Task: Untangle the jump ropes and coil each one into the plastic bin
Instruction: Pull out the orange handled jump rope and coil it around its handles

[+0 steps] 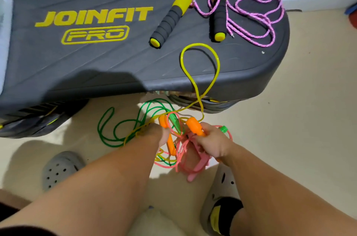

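Observation:
A tangle of thin plastic jump ropes hangs over the floor in front of me. My left hand (157, 135) grips one orange handle (163, 121); my right hand (211, 144) grips the other orange handle (195, 126). The yellow rope (201, 46) loops up onto the grey step platform (77, 61). The green rope (110, 129) trails on the floor at left, and a green handle (224, 129) pokes out beside my right hand. The pink rope (183, 156) and its pink handles (193, 175) dangle below my hands. A purple rope (251, 3) with two black-and-yellow handles (170, 21) lies apart on the platform.
A translucent plastic container's edge (4, 23) shows at the far left, past the platform. My feet in grey clogs (59, 168) stand on the cream floor (299, 119), one on each side of the tangle. White wall trim runs at the top right.

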